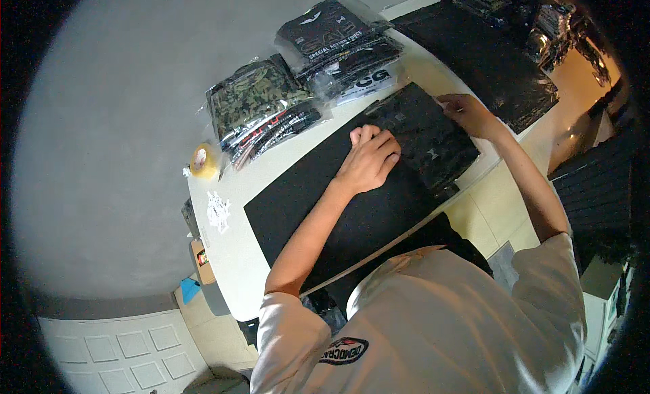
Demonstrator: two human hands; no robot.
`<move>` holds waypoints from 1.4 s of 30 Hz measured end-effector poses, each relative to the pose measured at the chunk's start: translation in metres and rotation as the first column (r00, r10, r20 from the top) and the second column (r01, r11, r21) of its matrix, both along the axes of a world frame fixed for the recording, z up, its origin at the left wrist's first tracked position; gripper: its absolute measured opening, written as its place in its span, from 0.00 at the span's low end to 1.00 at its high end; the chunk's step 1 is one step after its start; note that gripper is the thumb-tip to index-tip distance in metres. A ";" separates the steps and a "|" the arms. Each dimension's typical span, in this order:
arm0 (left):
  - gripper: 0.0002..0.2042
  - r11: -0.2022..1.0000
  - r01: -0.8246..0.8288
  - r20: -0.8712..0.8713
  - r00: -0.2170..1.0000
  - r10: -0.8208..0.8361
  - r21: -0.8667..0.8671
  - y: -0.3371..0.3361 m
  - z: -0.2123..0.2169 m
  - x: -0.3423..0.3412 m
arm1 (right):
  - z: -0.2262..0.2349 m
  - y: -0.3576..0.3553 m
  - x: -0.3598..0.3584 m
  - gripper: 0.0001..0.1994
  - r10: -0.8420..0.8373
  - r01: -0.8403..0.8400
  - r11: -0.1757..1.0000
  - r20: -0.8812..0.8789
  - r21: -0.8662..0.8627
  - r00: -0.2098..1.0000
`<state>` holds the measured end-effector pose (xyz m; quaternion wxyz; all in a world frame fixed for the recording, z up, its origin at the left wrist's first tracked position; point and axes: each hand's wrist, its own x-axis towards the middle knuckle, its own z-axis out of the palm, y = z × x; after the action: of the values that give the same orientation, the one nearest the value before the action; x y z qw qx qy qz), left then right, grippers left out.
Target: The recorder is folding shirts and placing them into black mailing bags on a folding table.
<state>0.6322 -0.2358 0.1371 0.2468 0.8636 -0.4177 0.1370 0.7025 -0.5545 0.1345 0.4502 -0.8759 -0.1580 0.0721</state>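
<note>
A flat black cloth [318, 198] lies across the white table in front of me. On its right end rests a clear plastic bag [433, 140] with something black and folded inside. My left hand [369, 157] presses down on the cloth beside the bag's left edge. Its fingers are curled under, and what they grip, if anything, is hidden. At the bag's far right corner, my right hand [467, 115] pinches the plastic between thumb and fingers.
Bagged folded shirts stand in two stacks along the far side: camouflage [261, 96] and black [332, 32]. A tape roll [202, 161] and crumpled white scraps [218, 212] lie at the left. More black bagged items [474, 59] cover a surface at the far right.
</note>
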 end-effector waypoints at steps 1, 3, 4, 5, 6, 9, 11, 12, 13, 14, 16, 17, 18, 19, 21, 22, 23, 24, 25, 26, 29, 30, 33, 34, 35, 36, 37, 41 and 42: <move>0.05 1.000 0.002 0.002 1.000 -0.002 -0.003 -0.001 0.001 0.000 | 0.007 0.007 -0.008 0.19 -0.002 0.002 1.000 0.002 -0.003 1.000; 0.06 0.998 -0.008 -0.036 0.999 0.010 0.065 -0.002 0.004 -0.001 | 0.016 0.022 -0.019 0.19 0.017 -0.017 1.000 -0.006 -0.005 1.000; 0.06 0.998 -0.006 -0.037 0.999 0.008 0.065 -0.002 0.006 -0.001 | 0.015 0.028 -0.022 0.19 0.026 -0.023 0.999 -0.050 0.047 0.998; 0.06 0.998 0.002 -0.023 1.000 -0.001 0.066 -0.002 0.008 -0.001 | 0.015 0.032 -0.025 0.19 0.025 -0.022 0.999 -0.050 0.048 0.998; 0.07 0.998 0.009 -0.010 1.000 -0.009 0.066 -0.002 0.009 0.000 | 0.015 0.036 -0.028 0.19 0.106 -0.108 0.991 0.033 0.078 0.994; 0.07 0.996 0.002 -0.021 1.000 0.000 0.091 0.003 0.014 0.000 | 0.041 0.057 -0.042 0.18 0.187 -0.187 0.981 0.007 0.043 0.982; 0.07 0.995 0.009 -0.015 1.000 -0.008 0.098 0.002 0.017 0.001 | 0.033 0.056 -0.040 0.18 0.169 -0.172 0.985 -0.103 -0.023 0.980; 0.06 0.994 0.018 -0.011 1.000 -0.017 0.105 0.000 0.019 0.001 | 0.000 0.050 -0.029 0.17 0.198 -0.195 0.980 0.080 -0.040 0.977; 0.06 0.994 0.011 -0.011 1.000 -0.010 0.104 0.001 0.018 0.001 | 0.003 0.059 -0.028 0.16 0.234 -0.226 0.972 0.258 -0.060 0.937; 0.06 0.995 0.001 -0.014 1.000 0.000 0.102 0.002 0.017 0.000 | 0.006 0.063 -0.033 0.16 0.241 -0.233 0.971 0.257 -0.061 0.936; 0.06 0.995 -0.012 -0.018 1.000 0.014 0.100 0.004 0.015 -0.001 | 0.020 0.082 -0.052 0.15 0.139 -0.139 0.990 -0.015 0.018 0.990; 0.06 0.995 -0.014 -0.009 1.000 0.014 0.095 0.003 0.015 -0.001 | 0.025 0.092 -0.055 0.15 0.138 -0.138 0.990 -0.016 0.017 0.990; 0.07 0.996 -0.014 -0.001 1.000 0.014 0.091 0.001 0.014 -0.001 | 0.029 0.101 -0.057 0.14 0.198 -0.199 0.978 -0.035 -0.054 0.980; 0.07 0.996 -0.012 -0.002 1.000 0.012 0.088 0.002 0.014 -0.001 | 0.032 0.103 -0.059 0.13 0.255 -0.260 0.957 -0.058 -0.125 0.965; 0.08 0.998 0.007 0.047 0.999 -0.010 0.062 0.002 0.015 0.002 | -0.003 0.097 -0.046 0.13 0.249 -0.209 0.954 0.182 -0.216 0.951; 0.09 0.999 -0.005 0.064 0.998 0.002 0.042 0.004 0.016 0.003 | -0.018 0.096 -0.041 0.13 0.266 -0.152 0.945 0.406 -0.290 0.874; 0.09 0.999 0.001 0.054 0.999 -0.003 0.044 0.009 0.016 0.004 | -0.005 0.097 -0.048 0.13 0.261 -0.150 0.946 0.398 -0.287 0.880; 0.08 0.999 -0.045 0.105 0.993 0.047 -0.022 0.013 0.017 0.008 | 0.011 0.092 -0.056 0.13 0.149 -0.062 0.977 0.451 -0.203 0.880; 0.07 0.992 -0.085 0.149 0.984 0.098 -0.092 0.016 0.019 0.010 | 0.031 0.085 -0.068 0.12 0.032 0.029 0.993 0.491 -0.116 0.871; 0.08 0.979 -0.162 0.122 0.977 0.177 -0.127 0.018 0.022 0.012 | 0.047 0.074 -0.080 0.12 0.023 0.037 0.993 0.479 -0.116 0.878; 0.10 0.928 -0.359 0.009 0.932 0.362 -0.098 0.028 0.018 0.037 | 0.068 0.047 -0.117 0.13 0.121 -0.110 0.969 0.036 -0.221 0.992; 0.10 0.929 -0.356 0.004 0.934 0.358 -0.098 0.030 0.014 0.043 | 0.066 0.043 -0.132 0.15 0.129 -0.168 0.975 -0.244 -0.145 0.961; 0.12 0.898 -0.437 -0.166 0.890 0.424 -0.049 0.034 0.003 0.064 | 0.034 0.035 -0.172 0.19 0.192 -0.133 0.981 -0.612 0.141 0.768; 0.13 0.885 -0.465 -0.205 0.870 0.449 -0.032 0.034 -0.001 0.071 | 0.021 0.037 -0.187 0.19 0.244 -0.031 0.937 -0.591 0.347 0.769; 0.14 0.872 -0.490 -0.242 0.847 0.473 -0.012 0.032 -0.001 0.074 | 0.013 0.042 -0.197 0.19 0.242 -0.030 0.938 -0.591 0.345 0.769; 0.14 0.871 -0.490 -0.241 0.848 0.473 -0.014 0.030 0.000 0.076 | 0.007 0.047 -0.205 0.19 0.142 0.125 0.933 -0.664 0.338 0.734; 0.15 0.861 -0.506 -0.308 0.812 0.496 0.054 0.026 0.004 0.078 | 0.001 0.051 -0.211 0.19 0.045 0.279 0.907 -0.733 0.315 0.679; 0.15 0.842 -0.519 -0.433 0.731 0.527 0.150 0.020 0.007 0.086 | -0.006 0.063 -0.215 0.21 -0.034 0.428 0.845 -0.768 0.319 0.639; 0.15 0.839 -0.524 -0.429 0.729 0.532 0.150 0.023 0.006 0.087 | -0.007 0.065 -0.215 0.21 -0.028 0.423 0.847 -0.766 0.323 0.642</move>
<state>0.7190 -0.2130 0.1431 0.2801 0.9560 -0.0868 -0.0084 0.4874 -0.4899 0.1273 0.6799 -0.6453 0.1392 0.3191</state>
